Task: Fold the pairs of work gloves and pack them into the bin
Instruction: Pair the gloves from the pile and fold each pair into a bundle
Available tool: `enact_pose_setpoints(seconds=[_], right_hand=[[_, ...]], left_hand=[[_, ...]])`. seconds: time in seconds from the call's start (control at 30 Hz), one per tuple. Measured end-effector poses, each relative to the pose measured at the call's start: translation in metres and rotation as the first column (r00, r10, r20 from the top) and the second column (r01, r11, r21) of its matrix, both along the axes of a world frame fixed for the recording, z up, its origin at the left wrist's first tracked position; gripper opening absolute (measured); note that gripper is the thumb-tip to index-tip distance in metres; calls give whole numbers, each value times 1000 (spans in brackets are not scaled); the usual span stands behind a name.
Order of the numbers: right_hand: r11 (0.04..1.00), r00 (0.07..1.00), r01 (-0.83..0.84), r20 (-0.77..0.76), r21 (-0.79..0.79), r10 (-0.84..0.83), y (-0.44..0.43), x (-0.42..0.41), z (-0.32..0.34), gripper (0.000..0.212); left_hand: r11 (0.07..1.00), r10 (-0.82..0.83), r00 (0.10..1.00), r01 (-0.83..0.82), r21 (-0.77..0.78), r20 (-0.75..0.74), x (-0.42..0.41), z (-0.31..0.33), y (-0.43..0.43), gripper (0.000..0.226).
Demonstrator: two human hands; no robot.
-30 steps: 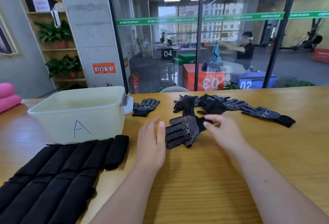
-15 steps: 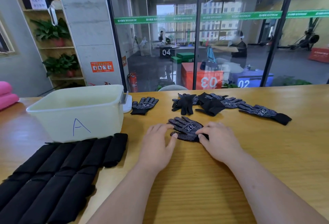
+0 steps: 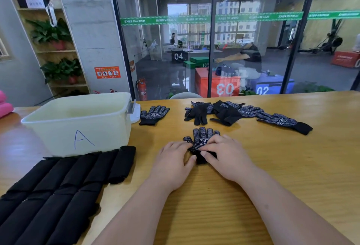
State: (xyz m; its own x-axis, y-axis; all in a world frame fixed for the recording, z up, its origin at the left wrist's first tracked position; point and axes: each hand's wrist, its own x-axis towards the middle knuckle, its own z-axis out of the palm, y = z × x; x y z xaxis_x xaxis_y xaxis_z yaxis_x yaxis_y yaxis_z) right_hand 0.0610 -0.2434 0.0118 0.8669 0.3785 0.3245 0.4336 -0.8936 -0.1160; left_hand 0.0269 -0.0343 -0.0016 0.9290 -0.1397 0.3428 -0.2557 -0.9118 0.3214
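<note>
Now, left hand and right hand press dotted glove, grip released; bin marked A, floor hidden

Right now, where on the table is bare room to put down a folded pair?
Bare wood lies right of the right hand, nearer than the stretched glove, and between the single glove and the glove pile. Crowded: the left side, with bin and black padded mat.

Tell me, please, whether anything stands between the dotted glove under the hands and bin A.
Nothing visible does. The left hand and right hand touch the dotted work glove, and only bare wooden table lies between it and the open-topped bin. The black padded mat lies nearer the person, off that path.
</note>
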Motion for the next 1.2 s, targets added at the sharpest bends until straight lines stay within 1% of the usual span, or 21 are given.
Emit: enact_pose_setpoints(seconds=[0.17, 0.3, 0.4, 0.47, 0.53, 0.63, 0.77, 0.9, 0.97, 1.07, 1.13, 1.2], right_hand=[[997, 999, -36, -33, 62, 38, -1, 5, -5, 38], [995, 998, 55, -14, 77, -55, -7, 10, -6, 36], [985, 996, 85, 13, 149, -88, -11, 13, -8, 34], [975, 990, 129, 34, 183, -137, -16, 21, -7, 38], [961, 973, 221, 22, 163, -228, -20, 32, -5, 46], [940, 942, 331, -80, 82, -325, -23, 46, -4, 60], [930, 921, 366, -155, 27, -358, -29, 66, -4, 72], [922, 902, 386, -207, 0, -378, -34, 88, -2, 78], [918, 896, 397, -218, 2, -387, -35, 94, -3, 78], [918, 904, 395, -188, 27, -384, -36, 98, -5, 72], [920, 915, 387, -158, 72, -372, -38, 98, -5, 67], [925, 934, 348, -136, 151, -329, -37, 96, -2, 62]], left_hand=[[999, -46, 999, 45, 28, 1, 0, 1, 0, 49], [996, -60, 998, 62, 61, -27, -1, 1, -1, 50], [992, -76, 996, 80, 96, -44, 0, 1, -3, 52], [990, -86, 996, 90, 108, -38, 1, 0, -4, 52], [991, -90, 995, 92, 97, -33, 1, 0, -4, 53], [994, -84, 996, 86, 72, -30, 1, -1, -4, 53], [995, -78, 996, 81, 56, -49, 1, -1, -3, 54], [996, -79, 995, 82, 44, -64, 3, 0, -3, 55], [996, -78, 994, 81, 40, -75, 6, -1, -2, 56], [996, -79, 993, 83, 36, -91, 10, -4, -1, 59], [996, -79, 993, 82, 32, -92, 10, -6, -1, 59], [997, -76, 994, 78, 28, -84, 9, -5, -1, 58]])
